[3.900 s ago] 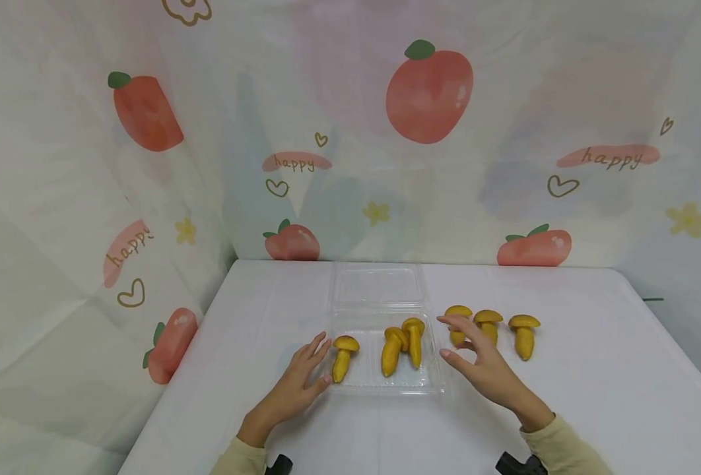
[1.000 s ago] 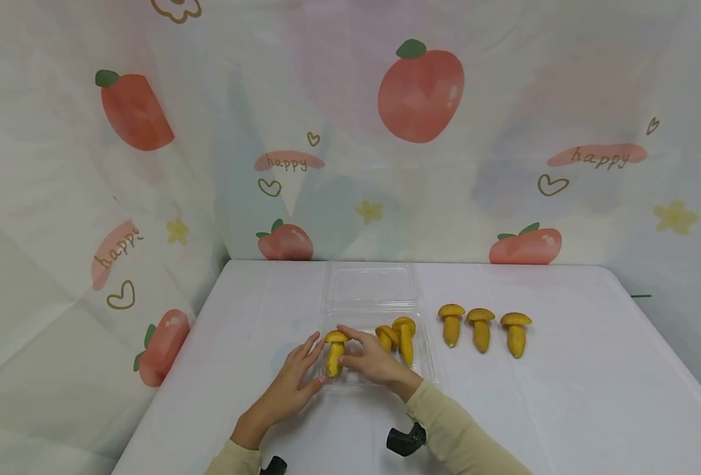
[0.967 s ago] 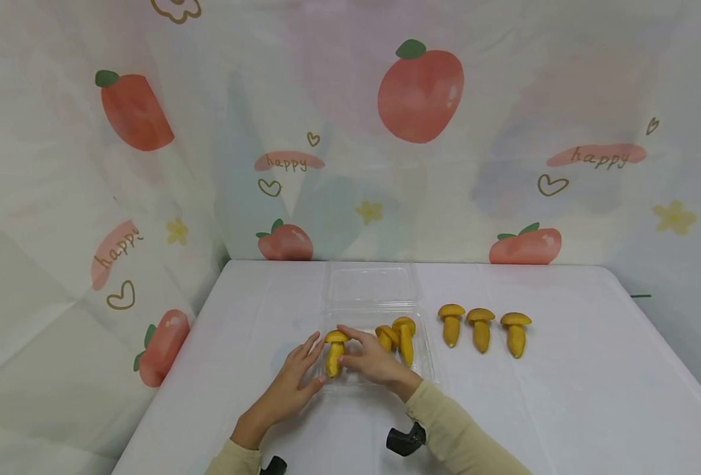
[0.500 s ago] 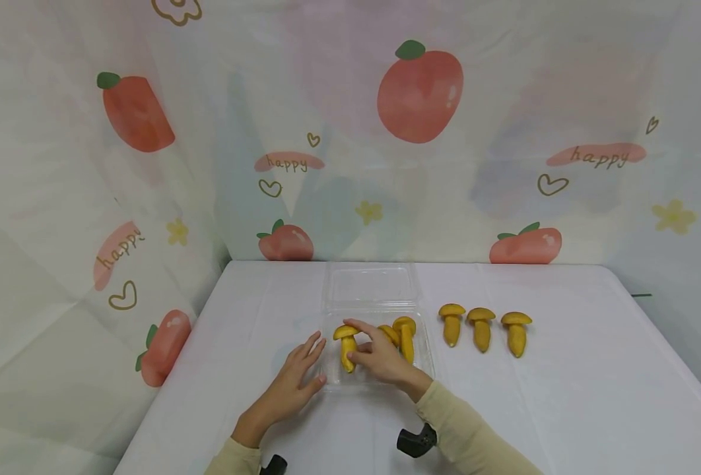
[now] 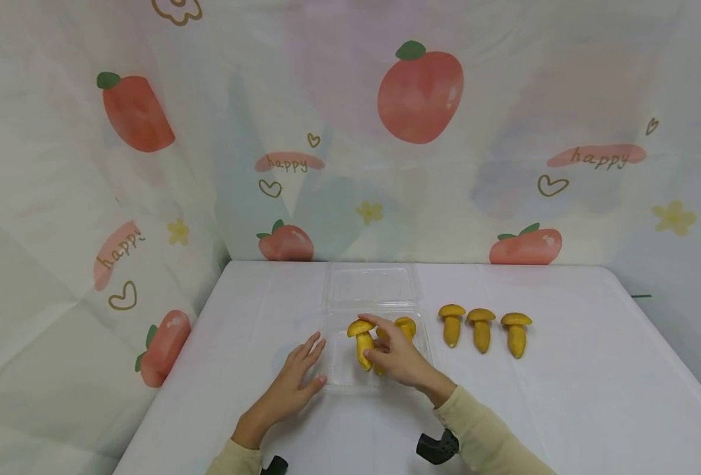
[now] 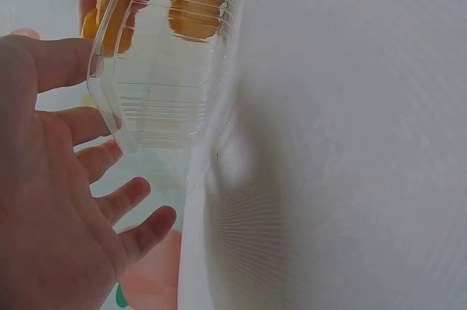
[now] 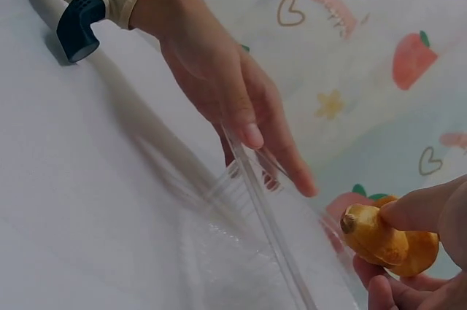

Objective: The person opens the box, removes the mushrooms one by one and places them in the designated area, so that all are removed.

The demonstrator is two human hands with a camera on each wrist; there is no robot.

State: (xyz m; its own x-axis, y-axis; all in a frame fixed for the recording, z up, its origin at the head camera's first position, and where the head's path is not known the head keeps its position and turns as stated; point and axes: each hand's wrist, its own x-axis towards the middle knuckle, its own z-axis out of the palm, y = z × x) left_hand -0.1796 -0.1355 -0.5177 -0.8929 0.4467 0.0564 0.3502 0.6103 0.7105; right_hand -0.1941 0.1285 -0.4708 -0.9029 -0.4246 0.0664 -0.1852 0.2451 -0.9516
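Observation:
My right hand (image 5: 400, 356) pinches a yellow mushroom (image 5: 361, 343) by its stem and cap, above the clear plastic box (image 5: 341, 379). In the right wrist view the same mushroom (image 7: 379, 241) points its stem end at the camera, between thumb and fingers. Two other mushrooms are in the box, partly hidden behind my right hand; the cap of one mushroom (image 5: 406, 325) shows. My left hand (image 5: 294, 379) is spread at the box's left edge, fingers fairly straight. In the left wrist view its thumb and forefinger touch the box wall (image 6: 109, 98).
Three more yellow mushrooms lie in a row on the white table right of the box: a left one (image 5: 451, 325), a middle one (image 5: 481, 330) and a right one (image 5: 516, 335). The box's open lid (image 5: 371, 285) lies flat behind it. A patterned cloth (image 5: 350, 132) hangs at the back.
Earlier my right hand was near the loose mushrooms at the right. It went to the leftmost mushroom in the box, took hold, and has shifted it rightward. My left hand has barely moved.

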